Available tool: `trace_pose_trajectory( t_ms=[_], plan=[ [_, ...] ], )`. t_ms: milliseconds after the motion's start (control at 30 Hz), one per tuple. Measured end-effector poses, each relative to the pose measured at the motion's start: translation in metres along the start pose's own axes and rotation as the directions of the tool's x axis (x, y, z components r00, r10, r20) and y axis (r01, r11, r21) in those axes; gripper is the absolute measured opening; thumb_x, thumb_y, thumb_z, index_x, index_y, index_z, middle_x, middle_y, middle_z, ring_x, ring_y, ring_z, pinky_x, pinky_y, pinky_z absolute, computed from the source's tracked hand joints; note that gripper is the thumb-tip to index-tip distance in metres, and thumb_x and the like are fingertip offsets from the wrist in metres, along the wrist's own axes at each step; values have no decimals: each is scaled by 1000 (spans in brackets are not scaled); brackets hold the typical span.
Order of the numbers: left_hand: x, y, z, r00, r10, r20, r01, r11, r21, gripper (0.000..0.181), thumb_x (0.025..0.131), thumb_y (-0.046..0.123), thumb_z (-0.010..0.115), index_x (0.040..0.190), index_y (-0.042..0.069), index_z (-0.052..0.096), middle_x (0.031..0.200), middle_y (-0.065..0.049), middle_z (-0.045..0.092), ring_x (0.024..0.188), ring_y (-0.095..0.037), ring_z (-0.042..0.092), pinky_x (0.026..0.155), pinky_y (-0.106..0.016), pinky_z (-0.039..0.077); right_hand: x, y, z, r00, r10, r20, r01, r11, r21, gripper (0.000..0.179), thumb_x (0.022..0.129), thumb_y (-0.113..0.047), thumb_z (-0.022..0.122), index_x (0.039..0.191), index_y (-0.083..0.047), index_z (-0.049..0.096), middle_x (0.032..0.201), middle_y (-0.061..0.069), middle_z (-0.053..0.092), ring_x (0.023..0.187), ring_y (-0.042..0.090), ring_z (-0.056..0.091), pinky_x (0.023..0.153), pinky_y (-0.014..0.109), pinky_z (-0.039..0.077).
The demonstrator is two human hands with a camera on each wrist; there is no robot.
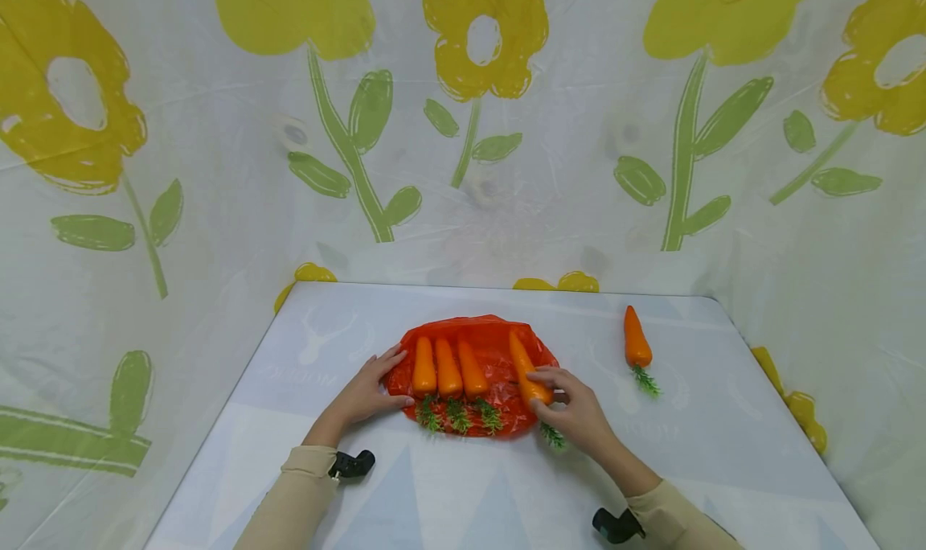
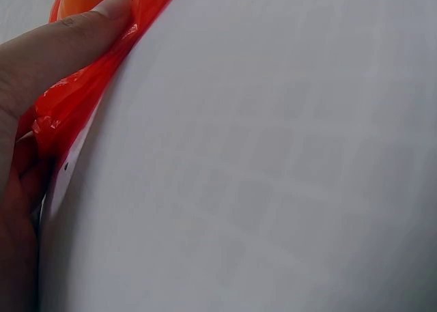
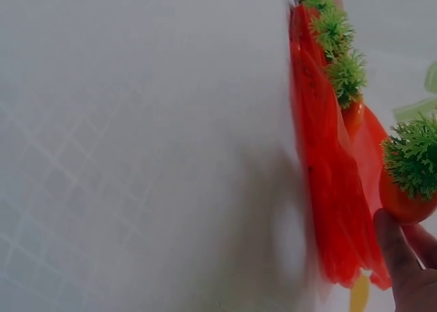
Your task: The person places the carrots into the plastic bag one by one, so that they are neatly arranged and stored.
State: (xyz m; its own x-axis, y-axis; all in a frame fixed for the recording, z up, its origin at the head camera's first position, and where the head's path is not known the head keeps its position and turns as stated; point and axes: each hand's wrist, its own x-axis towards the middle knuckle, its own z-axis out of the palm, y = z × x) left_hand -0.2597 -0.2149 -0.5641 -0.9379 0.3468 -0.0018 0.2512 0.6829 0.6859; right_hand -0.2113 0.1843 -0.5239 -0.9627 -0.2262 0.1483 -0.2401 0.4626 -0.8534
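In the head view a red plastic bag (image 1: pixel 506 373) lies spread on the table, with three orange carrots (image 1: pixel 448 369) side by side on its left half, green tops toward the person. My left hand (image 1: pixel 369 389) holds the bag's left edge; in the left wrist view its thumb (image 2: pixel 82 35) lies over the red plastic. At the bag's right side my right hand (image 1: pixel 575 409) pinches another carrot (image 1: pixel 522 357) near its leafy end, tip pointing away. The right wrist view shows that carrot's green top (image 3: pixel 415 155) beside the fingers.
One more carrot (image 1: pixel 637 337) lies on the white table (image 1: pixel 687 421) to the right of the bag, apart from it. A flower-print curtain (image 1: pixel 564 156) stands behind the table and along its sides. Black wrist cameras (image 1: pixel 618 526) sit at both sleeves.
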Motion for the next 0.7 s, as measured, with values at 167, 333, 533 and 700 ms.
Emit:
trace_pose_trajectory(
  t_ms=[167, 333, 533, 700],
  plan=[
    [-1, 2, -1, 1000, -16, 4, 16, 1000, -5, 95, 82, 48, 83, 157, 11, 40, 167, -7, 26, 149, -55, 15, 117, -69, 20, 2, 1, 3, 1000, 10, 10, -10, 1000, 0, 36, 90, -16, 78, 126, -21, 72, 134, 1, 63, 116, 24, 59, 92, 31, 56],
    [-1, 4, -1, 1000, -23, 5, 23, 1000, -6, 94, 82, 47, 83, 157, 11, 40, 167, -8, 26, 148, -56, 15, 116, -69, 21, 5, 2, 9, 1000, -8, 14, 8, 1000, 0, 36, 90, -17, 78, 125, -21, 72, 133, 1, 63, 117, 25, 60, 91, 27, 55],
    [-1, 4, -1, 1000, -25, 5, 25, 1000, -17, 94, 82, 46, 84, 158, 12, 40, 168, -7, 26, 148, -56, 15, 116, -70, 21, 8, 2, 14, 1000, -22, 12, 22, 999, -29, 36, 89, -17, 79, 125, -20, 73, 133, 1, 64, 120, 25, 59, 93, 28, 55],
    [-1, 3, -1, 1000, -25, 4, 25, 1000, -10, 94, 82, 47, 83, 158, 13, 40, 168, -6, 26, 148, -56, 15, 116, -70, 21, 13, 2, 18, 1000, -21, 7, 21, 999, -49, 36, 89, -19, 79, 124, -21, 73, 134, 1, 64, 121, 25, 59, 94, 31, 55]
  ],
)
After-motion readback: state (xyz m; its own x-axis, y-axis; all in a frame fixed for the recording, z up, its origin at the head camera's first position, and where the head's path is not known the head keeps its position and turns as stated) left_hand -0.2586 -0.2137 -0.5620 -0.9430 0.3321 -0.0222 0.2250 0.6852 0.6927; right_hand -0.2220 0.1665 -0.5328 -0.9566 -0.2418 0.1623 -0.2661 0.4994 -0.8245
